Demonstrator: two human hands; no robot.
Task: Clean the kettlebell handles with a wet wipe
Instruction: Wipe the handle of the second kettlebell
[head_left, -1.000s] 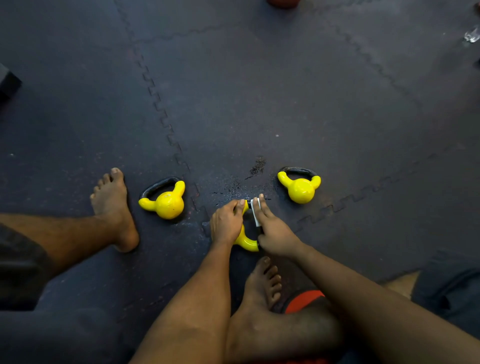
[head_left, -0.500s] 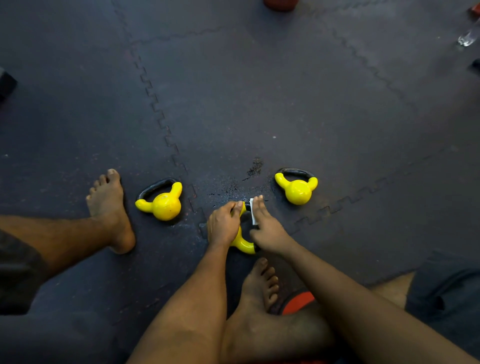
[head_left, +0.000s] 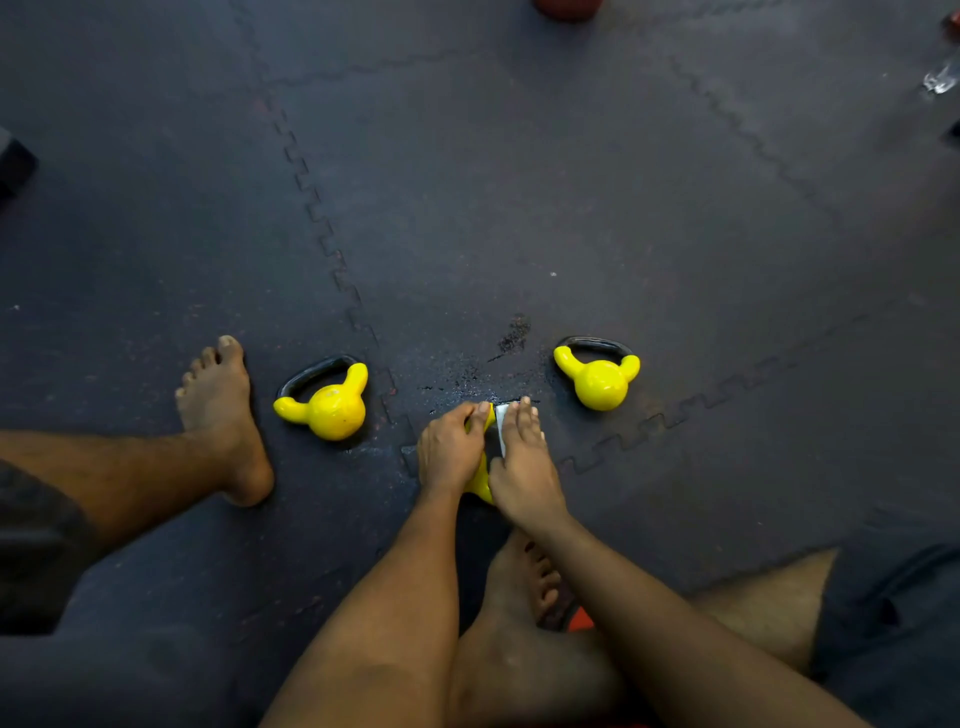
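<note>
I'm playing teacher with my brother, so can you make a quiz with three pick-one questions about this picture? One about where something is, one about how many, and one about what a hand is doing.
1. Where is the wet wipe?
A) in the right hand
B) inside a bucket
C) hanging on a hook

2. How many yellow kettlebells are there?
A) one
B) three
C) six

3. What is the left hand doing?
A) waving in the air
B) holding a bottle
C) gripping the middle kettlebell

Answers:
1 A, the white wipe shows beside that hand's fingers.
2 B, the left kettlebell, the right kettlebell and the middle one.
3 C, its fingers curl over the yellow handle.
</note>
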